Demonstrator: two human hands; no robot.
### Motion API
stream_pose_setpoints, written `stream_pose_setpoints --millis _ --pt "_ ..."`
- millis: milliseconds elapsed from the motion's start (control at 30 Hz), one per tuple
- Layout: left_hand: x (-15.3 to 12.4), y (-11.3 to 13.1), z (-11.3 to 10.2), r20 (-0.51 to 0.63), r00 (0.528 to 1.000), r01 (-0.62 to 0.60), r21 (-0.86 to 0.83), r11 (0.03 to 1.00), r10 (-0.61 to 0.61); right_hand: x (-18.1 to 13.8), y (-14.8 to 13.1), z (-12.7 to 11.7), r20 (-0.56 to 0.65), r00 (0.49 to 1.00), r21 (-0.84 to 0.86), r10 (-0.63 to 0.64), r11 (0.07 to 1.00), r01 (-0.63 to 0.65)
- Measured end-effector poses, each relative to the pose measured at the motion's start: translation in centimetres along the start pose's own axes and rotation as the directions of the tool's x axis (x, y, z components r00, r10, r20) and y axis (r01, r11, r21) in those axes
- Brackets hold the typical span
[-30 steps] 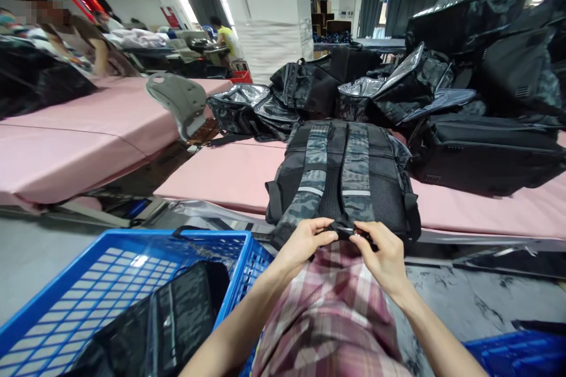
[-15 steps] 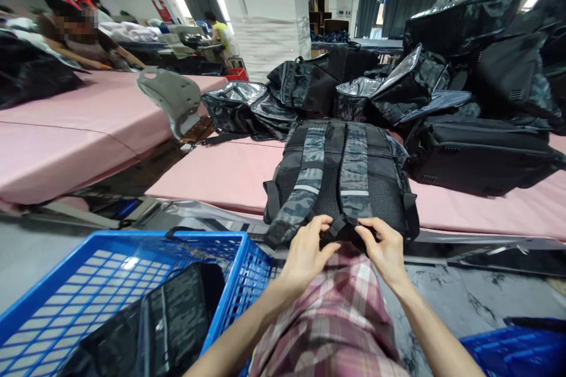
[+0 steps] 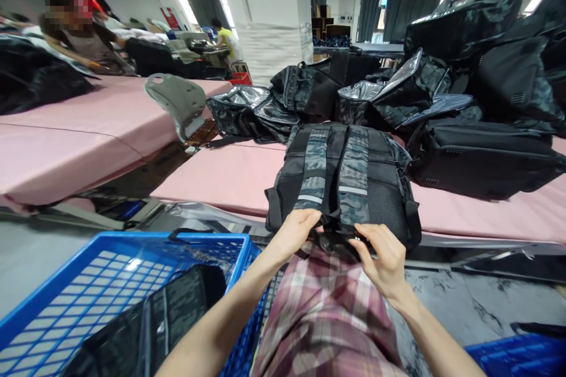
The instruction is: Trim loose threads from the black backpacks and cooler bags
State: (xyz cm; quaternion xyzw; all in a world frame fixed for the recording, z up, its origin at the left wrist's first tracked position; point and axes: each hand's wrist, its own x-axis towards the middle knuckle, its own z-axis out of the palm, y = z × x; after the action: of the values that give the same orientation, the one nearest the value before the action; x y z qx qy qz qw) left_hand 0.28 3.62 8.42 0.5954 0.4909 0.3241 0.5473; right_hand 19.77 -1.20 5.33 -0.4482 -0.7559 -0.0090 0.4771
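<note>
A black and grey camouflage backpack (image 3: pixel 374 200) lies on the table with its mesh back and two padded shoulder straps facing up. Its lower end hangs at the table's front edge, close to my body. My left hand (image 3: pixel 298 232) is closed on a black webbing strap at the bottom of the left shoulder strap (image 3: pixel 315 174). Fingers of my right hand (image 3: pixel 384 253) pinch black webbing below the right shoulder strap (image 3: pixel 354 179). Between the hands, dark strap ends bunch together, and their details are hard to make out.
The pink-covered table (image 3: pixel 212 179) also carries several insulated bags (image 3: pixel 247 109) with silver linings and a black bag (image 3: pixel 481 156). A blue crate (image 3: pixel 95 247) holding a camouflage bag stands at my left. A grey chair (image 3: pixel 177 100) stands behind. A person (image 3: pixel 84 41) works at another table.
My left hand has moved slightly left, turned, and closed on the webbing, drawing the left shoulder strap's lower part inward. My right hand has shifted slightly down. The view has tilted a little.
</note>
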Motion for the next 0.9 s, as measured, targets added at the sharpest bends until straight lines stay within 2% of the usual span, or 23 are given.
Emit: stream_pose_setpoints --millis 167,267,333,400,433,500,567,633,733,833,867,900 --pt "0.1 0.0 0.3 0.026 1.0 -0.009 -0.063 0.998 0.011 1.3 0.2 0.8 0.073 0.99 -0.19 -0.119 0.973 0.131" --pt "0.3 0.0 0.4 0.055 0.998 0.004 -0.046 0.999 -0.001 2.1 0.2 1.5 0.161 0.982 -0.243 -0.096 0.961 0.134" --pt "0.1 0.2 0.3 0.075 0.997 -0.018 0.024 1.0 0.016 2.5 0.7 1.3 0.196 0.98 -0.138 -0.026 0.989 0.053" --pt "-0.6 0.3 -0.2 0.045 0.997 -0.075 0.138 0.988 0.07 2.6 2.0 0.2 0.145 0.977 0.032 0.154 0.987 -0.16" --pt "-1.0 0.2 -0.6 -0.002 0.994 -0.111 0.209 0.972 0.113 2.5 3.0 -0.6 0.088 0.956 0.117 0.28 0.95 -0.289" --pt "-2.1 -0.2 -1.9 -0.161 0.96 -0.159 0.368 0.916 0.231 1.7 5.2 -2.5 -0.032 0.855 0.244 0.517 0.834 -0.495" --pt "-3.0 -1.2 -3.3 -0.347 0.885 -0.112 0.487 0.866 0.309 0.3 7.1 -4.2 -0.085 0.764 0.291 0.64 0.749 -0.596" --pt "-3.4 -2.5 -4.4 -0.437 0.847 -0.033 0.527 0.85 0.304 -1.5 8.1 -5.3 -0.068 0.724 0.276 0.687 0.71 -0.648" --pt "-3.2 -4.0 -4.6 -0.425 0.865 0.005 0.541 0.841 0.268 -3.4 7.8 -5.4 -0.002 0.703 0.211 0.711 0.687 -0.695" --pt "-2.0 -4.2 -3.8 -0.48 0.848 0.057 0.505 0.861 0.225 -3.3 6.8 -4.4 0.032 0.728 0.168 0.685 0.715 -0.679" --pt "-1.5 -3.9 -3.4 -0.488 0.855 0.08 0.461 0.884 0.177 -2.8 6.6 -3.8 0.055 0.749 0.164 0.661 0.734 -0.659" --pt "-1.0 -3.5 -3.1 -0.458 0.882 0.089 0.389 0.917 0.109 -2.1 6.4 -3.2 0.087 0.766 0.154 0.637 0.751 -0.642"
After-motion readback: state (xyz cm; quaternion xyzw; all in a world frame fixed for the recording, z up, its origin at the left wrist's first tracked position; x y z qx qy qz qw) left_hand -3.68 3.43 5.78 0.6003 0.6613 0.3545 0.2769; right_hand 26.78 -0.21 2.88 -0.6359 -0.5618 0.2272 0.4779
